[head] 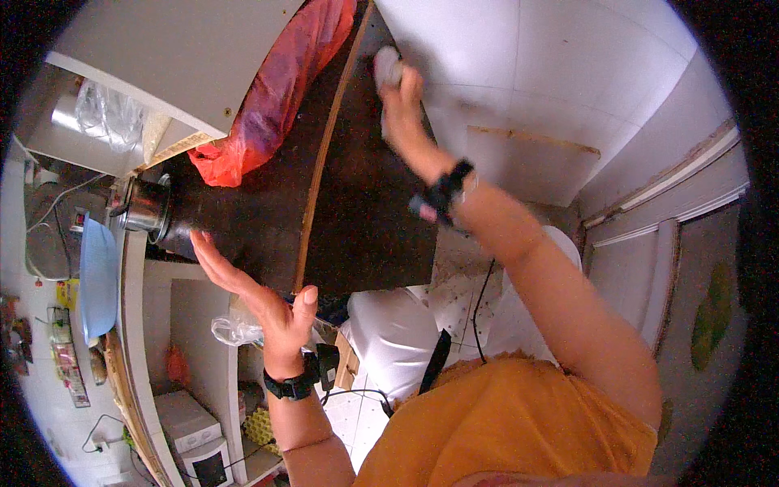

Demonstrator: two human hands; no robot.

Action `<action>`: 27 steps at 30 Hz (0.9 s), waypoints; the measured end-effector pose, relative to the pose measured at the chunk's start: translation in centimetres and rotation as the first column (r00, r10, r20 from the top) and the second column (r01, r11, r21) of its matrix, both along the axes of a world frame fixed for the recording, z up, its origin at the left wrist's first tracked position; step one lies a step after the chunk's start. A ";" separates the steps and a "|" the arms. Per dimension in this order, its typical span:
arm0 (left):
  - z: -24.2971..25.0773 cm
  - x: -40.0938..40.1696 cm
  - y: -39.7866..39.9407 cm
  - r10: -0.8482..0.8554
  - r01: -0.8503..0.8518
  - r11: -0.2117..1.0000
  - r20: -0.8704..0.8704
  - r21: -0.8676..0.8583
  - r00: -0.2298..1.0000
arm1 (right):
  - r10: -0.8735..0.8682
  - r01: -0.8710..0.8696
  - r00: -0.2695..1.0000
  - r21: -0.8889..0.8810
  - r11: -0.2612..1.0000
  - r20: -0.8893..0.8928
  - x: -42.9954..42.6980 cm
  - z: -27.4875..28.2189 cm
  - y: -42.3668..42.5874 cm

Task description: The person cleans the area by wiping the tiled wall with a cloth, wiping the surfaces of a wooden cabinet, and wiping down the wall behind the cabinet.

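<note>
A small whitish cloth or sponge (387, 68) is held under the fingers of my right hand (405, 112), which is blurred. That hand reaches over the far right part of a dark brown wooden tabletop (371, 225), close to the wall. My left hand (268, 304) holds nothing; its fingers are extended and the thumb stands apart, near the front edge of the tabletop. Between the two hands, a light wooden strip (324, 146) runs along the dark surface. Left of this strip lies a long, filled red plastic bag (274, 109). Both wrists wear black straps.
A shiny metal pot (146, 207) stands at the tabletop's left end, near a light blue basin (99, 280). A cabinet (176, 55) overhangs the upper left. White-tiled wall (548, 55) borders the right side. Below are open shelves (201, 316) and a white-covered object (389, 341).
</note>
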State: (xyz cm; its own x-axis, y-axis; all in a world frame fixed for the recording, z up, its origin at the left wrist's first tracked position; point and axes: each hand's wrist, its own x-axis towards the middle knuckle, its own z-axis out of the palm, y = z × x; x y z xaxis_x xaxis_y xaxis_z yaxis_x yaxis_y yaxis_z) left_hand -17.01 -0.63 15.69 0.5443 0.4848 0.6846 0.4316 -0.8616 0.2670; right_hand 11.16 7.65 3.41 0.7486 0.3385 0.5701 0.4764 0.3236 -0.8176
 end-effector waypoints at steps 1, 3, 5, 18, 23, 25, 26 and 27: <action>0.1 0.3 0.0 -0.013 0.013 1.000 -0.001 0.009 1.000 | -0.004 0.005 0.998 0.019 1.000 -0.056 2.4 0.0 1.4; 0.0 0.5 0.0 -0.018 0.018 1.000 -0.004 0.012 1.000 | 0.022 -0.020 0.989 0.012 1.000 -0.144 5.7 0.7 3.0; -0.1 0.4 0.0 -0.021 0.021 1.000 -0.008 0.017 1.000 | 0.002 -0.028 0.951 -0.078 0.997 -0.311 5.6 1.2 3.3; -0.1 0.7 0.1 -0.024 0.024 0.999 -0.008 0.034 1.000 | 0.387 -0.551 0.790 0.273 0.789 0.475 -15.1 -1.3 -12.5; -0.3 0.8 0.0 -0.026 0.025 0.998 0.009 0.064 1.000 | 0.342 -0.443 0.840 0.168 0.881 0.421 -16.4 -9.7 -12.9; -0.2 0.6 -0.3 -0.017 0.017 0.998 -0.010 0.055 1.000 | 0.467 -0.448 0.875 0.153 0.881 -0.130 -16.3 -9.9 -13.0; -0.2 0.6 -0.4 -0.021 0.021 0.999 -0.005 0.043 1.000 | 0.425 -0.402 0.891 0.153 0.903 -0.162 -15.2 -10.0 -11.9; 0.0 0.3 -0.5 -0.019 0.020 0.999 -0.006 0.043 1.000 | 0.395 -0.368 0.889 0.152 0.917 -0.231 -13.8 -9.6 -10.4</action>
State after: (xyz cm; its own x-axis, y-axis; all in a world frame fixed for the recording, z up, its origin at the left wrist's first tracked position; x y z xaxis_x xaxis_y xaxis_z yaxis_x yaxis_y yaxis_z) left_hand -16.66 -1.17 15.68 0.5572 0.4440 0.7017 0.4160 -0.8806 0.2269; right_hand -2.67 -2.79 -6.19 0.6963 0.5773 0.4264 0.0822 0.5261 -0.8465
